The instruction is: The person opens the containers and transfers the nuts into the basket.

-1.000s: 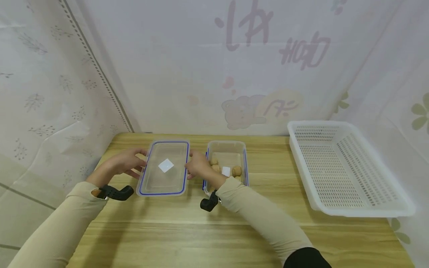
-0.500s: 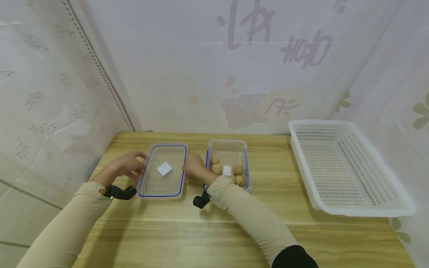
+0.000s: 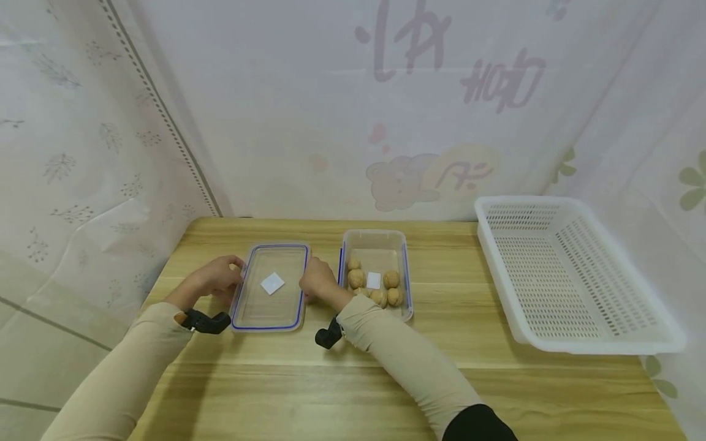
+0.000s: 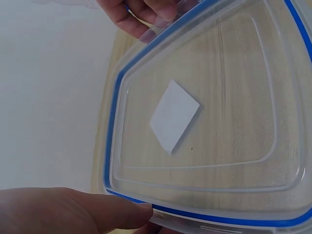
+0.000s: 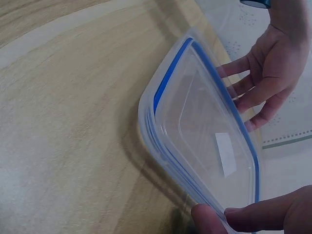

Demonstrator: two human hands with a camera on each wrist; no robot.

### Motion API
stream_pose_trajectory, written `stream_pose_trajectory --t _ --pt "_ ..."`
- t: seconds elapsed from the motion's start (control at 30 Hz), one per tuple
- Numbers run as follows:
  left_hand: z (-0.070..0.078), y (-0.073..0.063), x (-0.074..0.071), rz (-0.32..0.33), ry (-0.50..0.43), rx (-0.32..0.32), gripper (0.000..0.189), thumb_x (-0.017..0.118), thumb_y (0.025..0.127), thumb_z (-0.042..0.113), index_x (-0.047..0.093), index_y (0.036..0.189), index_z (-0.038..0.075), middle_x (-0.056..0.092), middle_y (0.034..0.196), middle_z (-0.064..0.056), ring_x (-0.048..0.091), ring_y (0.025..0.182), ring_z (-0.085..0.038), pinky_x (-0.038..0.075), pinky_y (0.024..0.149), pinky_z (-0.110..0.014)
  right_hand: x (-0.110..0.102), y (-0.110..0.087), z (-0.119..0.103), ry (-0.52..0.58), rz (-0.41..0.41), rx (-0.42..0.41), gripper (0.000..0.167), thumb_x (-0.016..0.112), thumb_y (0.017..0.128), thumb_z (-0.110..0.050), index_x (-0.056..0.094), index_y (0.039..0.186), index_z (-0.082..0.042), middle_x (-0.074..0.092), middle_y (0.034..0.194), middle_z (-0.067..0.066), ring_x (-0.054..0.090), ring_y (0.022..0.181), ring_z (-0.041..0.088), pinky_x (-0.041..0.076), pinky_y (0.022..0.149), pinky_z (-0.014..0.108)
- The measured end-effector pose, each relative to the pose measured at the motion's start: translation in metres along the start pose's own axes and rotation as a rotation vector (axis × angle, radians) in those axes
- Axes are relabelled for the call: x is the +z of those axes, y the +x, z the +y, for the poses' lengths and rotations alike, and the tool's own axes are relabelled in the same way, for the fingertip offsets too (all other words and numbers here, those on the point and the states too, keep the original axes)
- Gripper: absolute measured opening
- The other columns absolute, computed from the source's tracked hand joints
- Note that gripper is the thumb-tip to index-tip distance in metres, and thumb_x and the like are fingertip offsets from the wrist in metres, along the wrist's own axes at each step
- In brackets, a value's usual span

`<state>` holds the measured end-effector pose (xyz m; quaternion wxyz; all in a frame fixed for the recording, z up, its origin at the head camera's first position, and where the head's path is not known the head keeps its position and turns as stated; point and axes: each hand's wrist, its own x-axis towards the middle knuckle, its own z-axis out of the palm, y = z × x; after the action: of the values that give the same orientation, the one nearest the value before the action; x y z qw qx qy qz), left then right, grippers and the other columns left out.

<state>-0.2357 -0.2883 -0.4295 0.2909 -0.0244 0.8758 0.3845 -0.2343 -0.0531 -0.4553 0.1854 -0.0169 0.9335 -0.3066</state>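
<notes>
A clear plastic lid [image 3: 270,306] with a blue sealing ring lies level, low over the wooden table or on it; the gap is hard to judge. On it is a white square of paper [image 4: 174,117]. My left hand [image 3: 216,277] grips the lid's left edge, thumb on the rim in the left wrist view and fingers beneath. At the right edge, my right hand [image 3: 321,278] pinches the rim between thumb and finger, as the right wrist view shows. Just right of that hand stands an uncovered clear box [image 3: 376,237] with several round tan walnuts [image 3: 356,278] and a white square.
A white perforated plastic basket [image 3: 551,294] stands at the right of the wooden table [image 3: 309,398]. Patterned cloth [image 3: 309,110] hangs behind the table and along both sides. The box is close to my right wrist and forearm.
The lid has come slightly toward me and lower, both hands moving with it. My right hand's fingers have curled in on the edge. More walnuts show as the right forearm uncovers the box.
</notes>
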Motion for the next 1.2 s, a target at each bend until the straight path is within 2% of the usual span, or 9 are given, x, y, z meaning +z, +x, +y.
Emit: stream_pose_trajectory --t 0.17,0.37,0.63,0.73,0.83,0.9,1.0,1.13,1.2 --pt "0.001 0.001 0.003 0.012 0.015 -0.002 0.026 0.051 0.098 -0.004 0.044 0.119 -0.017 0.06 0.09 -0.022 0.068 0.076 -0.025 0.066 0.064 -0.042 0.002 0.001 0.0 -0.002 -0.012 0.023 0.032 0.063 0.091 0.003 0.054 0.121 0.011 0.061 0.067 0.012 0.063 0.043 0.014 0.048 0.033 0.019" --pt "-0.001 0.002 0.003 0.015 -0.001 -0.022 0.019 0.051 0.099 -0.003 0.048 0.113 -0.015 0.059 0.091 -0.02 0.066 0.08 -0.026 0.066 0.065 -0.042 0.002 0.001 0.002 0.009 0.0 0.013 0.037 0.062 0.094 -0.002 0.051 0.126 0.012 0.064 0.074 0.017 0.069 0.049 0.018 0.048 0.033 0.019" --pt "-0.002 0.004 0.003 0.033 -0.02 -0.053 0.015 0.053 0.1 -0.002 0.051 0.109 -0.013 0.06 0.092 -0.019 0.066 0.082 -0.025 0.066 0.068 -0.042 -0.005 -0.004 0.007 0.107 -0.04 -0.012 0.047 0.063 0.094 -0.006 0.047 0.133 0.014 0.064 0.063 0.013 0.071 0.054 0.026 0.054 0.041 0.024" --pt "0.0 0.002 0.003 0.031 -0.007 -0.065 0.016 0.053 0.1 0.0 0.052 0.11 -0.013 0.06 0.092 -0.018 0.065 0.082 -0.025 0.065 0.07 -0.043 -0.009 -0.007 0.007 0.153 -0.065 -0.008 0.058 0.064 0.094 -0.009 0.04 0.143 0.013 0.067 0.075 0.017 0.071 0.056 0.027 0.053 0.042 0.025" --pt "0.003 0.0 0.001 0.028 0.015 -0.073 0.019 0.053 0.1 0.004 0.053 0.11 -0.012 0.063 0.091 -0.016 0.066 0.082 -0.023 0.065 0.071 -0.041 -0.015 -0.011 0.007 0.192 -0.098 -0.018 0.072 0.065 0.095 -0.012 0.029 0.152 0.01 0.068 0.1 0.023 0.071 0.059 0.028 0.052 0.043 0.026" --pt "0.005 -0.002 -0.002 0.021 0.043 -0.069 0.021 0.053 0.101 0.006 0.054 0.112 -0.013 0.064 0.092 -0.015 0.065 0.083 -0.023 0.064 0.072 -0.04 -0.02 -0.015 0.006 0.218 -0.133 -0.045 0.075 0.065 0.095 -0.012 0.025 0.155 0.008 0.066 0.115 0.025 0.072 0.062 0.03 0.057 0.047 0.03" --pt "0.008 -0.006 -0.008 0.007 0.077 -0.051 0.024 0.052 0.103 0.009 0.056 0.113 -0.013 0.063 0.096 -0.015 0.064 0.088 -0.025 0.063 0.076 -0.042 -0.029 -0.022 0.005 0.212 -0.183 -0.132 0.072 0.064 0.097 -0.015 0.028 0.156 0.005 0.07 0.096 0.013 0.064 0.054 0.024 0.053 0.049 0.027" --pt "0.018 -0.013 -0.019 -0.017 0.109 0.005 0.029 0.049 0.106 0.012 0.053 0.116 -0.015 0.058 0.099 -0.017 0.059 0.093 -0.029 0.062 0.084 -0.05 -0.043 -0.024 0.005 0.164 -0.165 -0.286 0.06 0.064 0.1 -0.022 0.042 0.152 -0.002 0.067 0.096 0.007 0.057 0.069 0.014 0.05 0.061 0.024" --pt "0.022 -0.016 -0.024 -0.015 0.135 0.036 0.035 0.048 0.107 0.014 0.049 0.122 -0.018 0.059 0.106 -0.025 0.059 0.1 -0.039 0.06 0.089 -0.054 -0.051 -0.024 0.006 0.166 -0.135 -0.346 0.058 0.066 0.099 -0.024 0.046 0.15 -0.004 0.065 0.123 0.012 0.062 0.091 0.016 0.054 0.077 0.026"
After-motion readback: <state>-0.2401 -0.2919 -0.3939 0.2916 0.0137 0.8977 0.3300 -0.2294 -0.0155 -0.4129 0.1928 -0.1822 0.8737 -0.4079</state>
